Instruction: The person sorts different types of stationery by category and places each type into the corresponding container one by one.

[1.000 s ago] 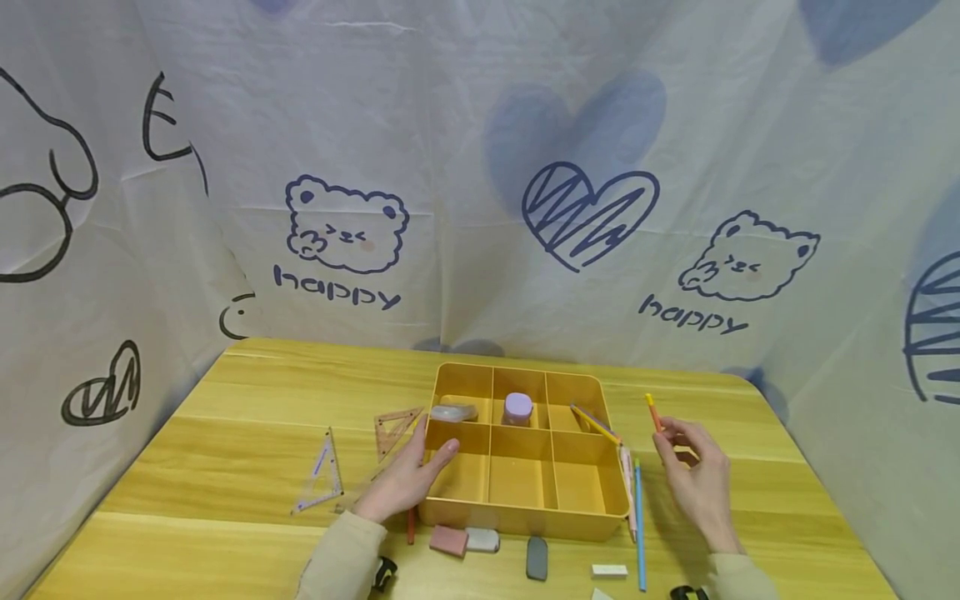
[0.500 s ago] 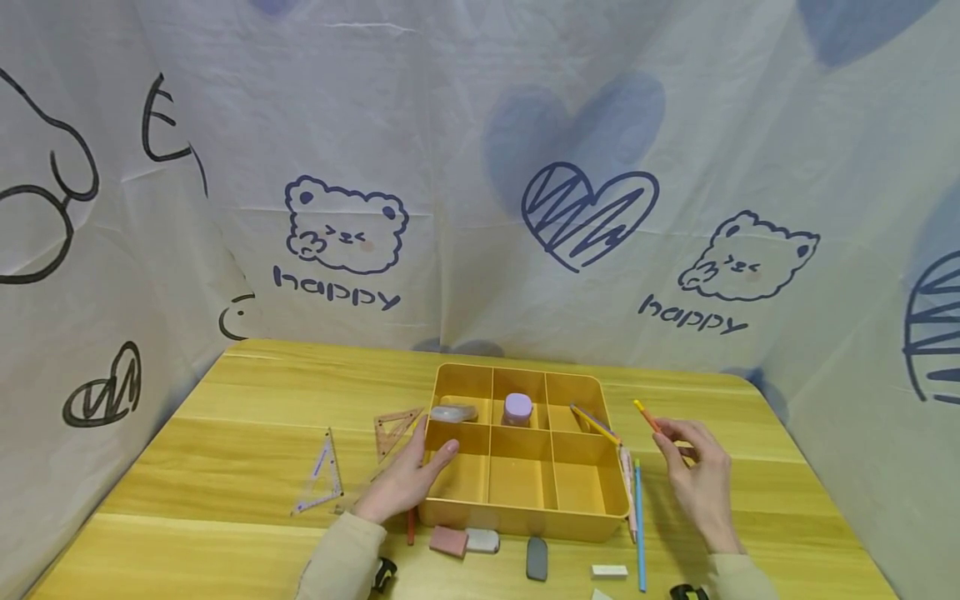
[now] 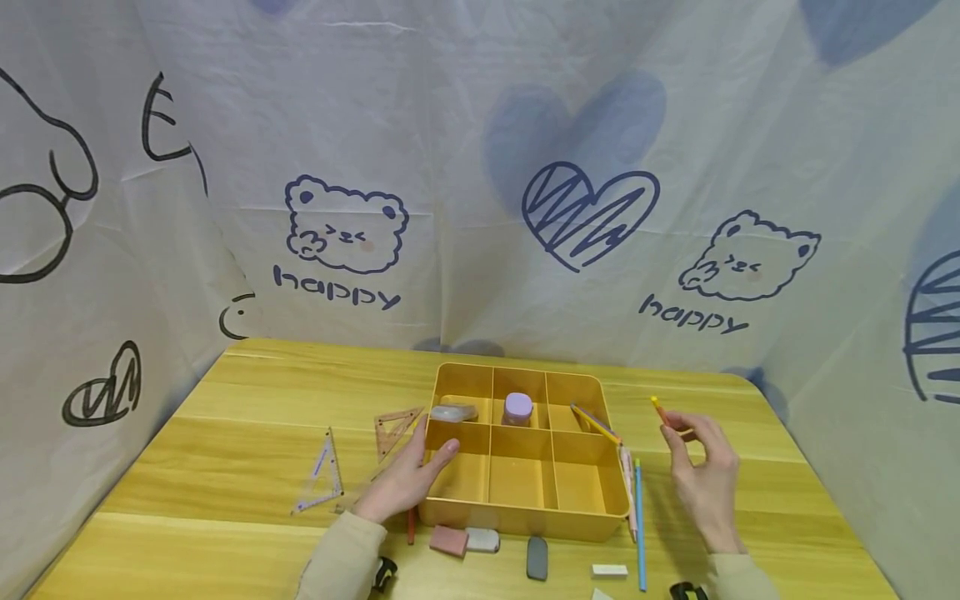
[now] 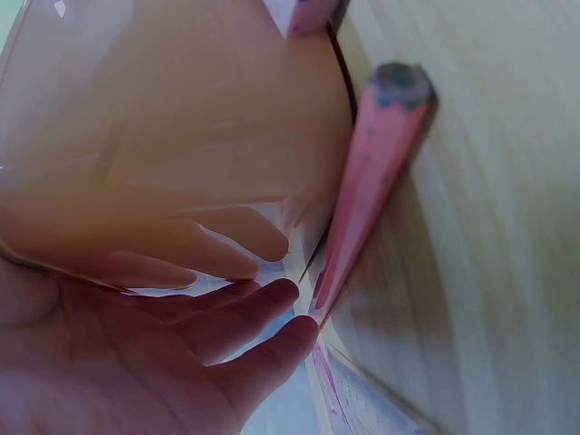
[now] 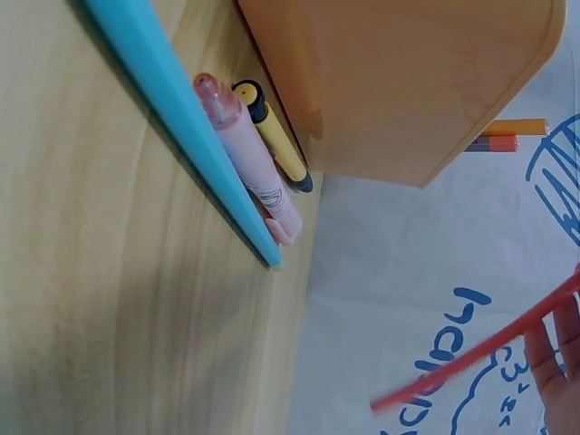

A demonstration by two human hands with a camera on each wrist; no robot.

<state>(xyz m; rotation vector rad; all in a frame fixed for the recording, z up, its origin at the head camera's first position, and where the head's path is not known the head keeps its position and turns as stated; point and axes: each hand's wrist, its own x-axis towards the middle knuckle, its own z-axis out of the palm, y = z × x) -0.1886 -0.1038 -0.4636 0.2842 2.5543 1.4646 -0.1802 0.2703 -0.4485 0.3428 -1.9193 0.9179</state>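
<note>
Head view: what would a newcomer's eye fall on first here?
Probably the yellow divided box near the middle of the table, with a lilac-topped container in its far middle compartment. Next, the right hand, right of the box, pinching a thin red stick with a yellow end. Behind everything hangs a pale sheet printed with blue hearts.

I'm in a desk nook, home or studio I can't tell. A cartoon-printed curtain (image 3: 465,125) hangs at ten, twelve and two o'clock round my wood-grain table (image 3: 225,450).
</note>
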